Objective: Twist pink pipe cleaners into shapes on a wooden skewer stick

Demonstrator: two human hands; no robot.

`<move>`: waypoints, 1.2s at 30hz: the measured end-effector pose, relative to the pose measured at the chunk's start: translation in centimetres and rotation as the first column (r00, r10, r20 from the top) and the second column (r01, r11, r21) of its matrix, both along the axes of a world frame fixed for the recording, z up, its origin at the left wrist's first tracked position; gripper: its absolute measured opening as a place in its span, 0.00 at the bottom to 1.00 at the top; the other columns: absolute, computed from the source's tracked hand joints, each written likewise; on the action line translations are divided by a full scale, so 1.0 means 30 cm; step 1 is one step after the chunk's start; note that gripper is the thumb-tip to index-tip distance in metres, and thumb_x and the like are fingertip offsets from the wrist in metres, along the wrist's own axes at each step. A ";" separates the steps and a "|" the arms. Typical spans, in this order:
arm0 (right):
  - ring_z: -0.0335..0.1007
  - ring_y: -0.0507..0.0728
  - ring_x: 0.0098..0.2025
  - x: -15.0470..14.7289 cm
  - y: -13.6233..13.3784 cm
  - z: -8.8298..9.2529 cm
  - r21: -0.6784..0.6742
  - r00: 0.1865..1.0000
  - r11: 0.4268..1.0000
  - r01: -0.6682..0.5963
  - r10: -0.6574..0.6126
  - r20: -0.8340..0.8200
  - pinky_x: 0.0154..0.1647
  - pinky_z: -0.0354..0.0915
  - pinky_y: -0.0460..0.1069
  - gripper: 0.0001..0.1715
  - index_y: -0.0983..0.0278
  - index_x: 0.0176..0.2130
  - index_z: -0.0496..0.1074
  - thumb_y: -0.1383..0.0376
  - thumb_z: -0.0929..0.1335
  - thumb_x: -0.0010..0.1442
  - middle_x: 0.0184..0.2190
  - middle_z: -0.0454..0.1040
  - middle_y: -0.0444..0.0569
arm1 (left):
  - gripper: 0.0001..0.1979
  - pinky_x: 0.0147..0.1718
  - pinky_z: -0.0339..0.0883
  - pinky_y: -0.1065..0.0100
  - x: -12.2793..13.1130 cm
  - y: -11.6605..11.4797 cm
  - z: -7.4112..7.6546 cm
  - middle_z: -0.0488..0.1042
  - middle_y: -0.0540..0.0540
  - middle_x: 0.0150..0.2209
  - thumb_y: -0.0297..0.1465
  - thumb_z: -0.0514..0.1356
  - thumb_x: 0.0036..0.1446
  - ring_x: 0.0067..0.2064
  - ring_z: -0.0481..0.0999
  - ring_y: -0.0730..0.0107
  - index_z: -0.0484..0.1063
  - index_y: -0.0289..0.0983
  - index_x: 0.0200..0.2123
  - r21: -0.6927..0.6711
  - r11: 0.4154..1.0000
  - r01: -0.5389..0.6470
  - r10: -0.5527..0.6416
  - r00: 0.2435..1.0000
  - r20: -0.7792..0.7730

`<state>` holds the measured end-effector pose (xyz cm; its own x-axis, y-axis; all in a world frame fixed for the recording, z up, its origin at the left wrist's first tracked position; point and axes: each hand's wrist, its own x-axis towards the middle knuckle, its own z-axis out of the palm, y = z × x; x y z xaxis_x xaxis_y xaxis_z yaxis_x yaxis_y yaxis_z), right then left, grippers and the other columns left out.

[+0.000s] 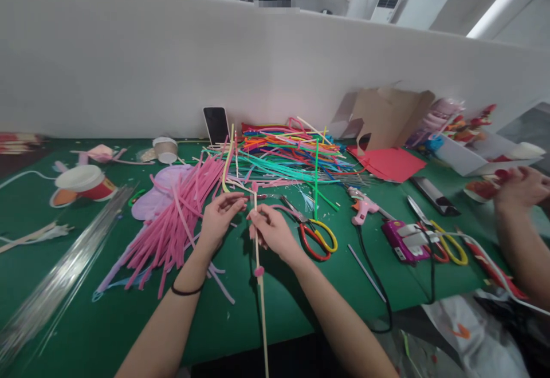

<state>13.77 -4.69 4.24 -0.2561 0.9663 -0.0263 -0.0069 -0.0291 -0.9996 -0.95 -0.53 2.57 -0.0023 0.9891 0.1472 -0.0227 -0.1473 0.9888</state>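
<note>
A long, thin pale stick (pixel 263 321) runs from the table's front edge up between my hands. One pink round piece (pixel 258 271) sits partway along it, and another pink piece (pixel 255 187) is at its far end. My right hand (pixel 274 230) is closed around the stick between those two pieces. Just left of the stick, my left hand (pixel 221 217) has thumb and fingers drawn together; whatever they pinch is too small to make out. Pink pipe cleaners (pixel 172 223) lie in a bundle left of that hand. Red-and-yellow scissors (pixel 318 239) rest right of my right hand.
Multicoloured pipe cleaners (pixel 283 157) pile up behind my hands, beside an upright phone (pixel 216 125). A pink glue gun (pixel 365 211), a purple power block (pixel 404 240) and more scissors (pixel 449 243) lie rightward. Another person's hand (pixel 522 189) is at far right. Paper cups (pixel 83 180) stand left.
</note>
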 end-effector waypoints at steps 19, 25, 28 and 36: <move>0.70 0.52 0.34 0.230 0.046 0.026 0.178 0.845 0.949 -0.260 0.135 0.517 0.35 0.66 0.47 0.18 0.60 0.47 0.76 0.54 0.67 0.62 0.39 0.77 0.47 | 0.16 0.22 0.63 0.72 0.010 -0.019 0.007 0.70 0.50 0.23 0.43 0.58 0.57 0.24 0.70 0.71 0.75 0.37 0.31 -0.006 1.000 -0.007 0.006 0.982 -0.190; 0.59 0.64 0.51 0.233 0.106 -0.058 0.531 0.438 0.838 -0.124 -0.434 0.787 0.52 0.58 0.58 0.08 0.63 0.37 0.78 0.62 0.72 0.56 0.47 0.71 0.55 | 0.16 0.21 0.61 0.74 -0.008 -0.006 -0.007 0.69 0.49 0.24 0.43 0.59 0.56 0.24 0.69 0.73 0.75 0.35 0.32 -0.029 0.994 -0.104 0.101 0.991 -0.089; 0.59 0.63 0.50 0.234 0.116 -0.077 0.545 0.406 0.829 -0.123 -0.459 0.790 0.50 0.58 0.57 0.06 0.65 0.33 0.76 0.66 0.69 0.59 0.46 0.71 0.57 | 0.17 0.21 0.62 0.74 -0.011 -0.002 -0.013 0.69 0.49 0.25 0.44 0.59 0.55 0.25 0.69 0.73 0.75 0.35 0.32 -0.035 0.993 -0.114 0.111 0.990 -0.085; 0.72 0.56 0.31 0.337 0.109 0.037 0.450 0.517 0.757 0.473 -0.652 0.554 0.35 0.62 0.48 0.13 0.65 0.45 0.69 0.63 0.61 0.64 0.29 0.77 0.48 | 0.16 0.32 0.69 0.65 -0.024 0.012 -0.057 0.75 0.44 0.32 0.42 0.54 0.58 0.35 0.74 0.62 0.75 0.37 0.35 0.021 0.995 -0.098 0.099 0.919 -0.382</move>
<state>23.89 -1.42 5.34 0.3436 0.8982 0.2743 0.6952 -0.0469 -0.7173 -1.69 -0.17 0.87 -0.0433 0.9866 0.1575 0.3716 -0.1304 0.9192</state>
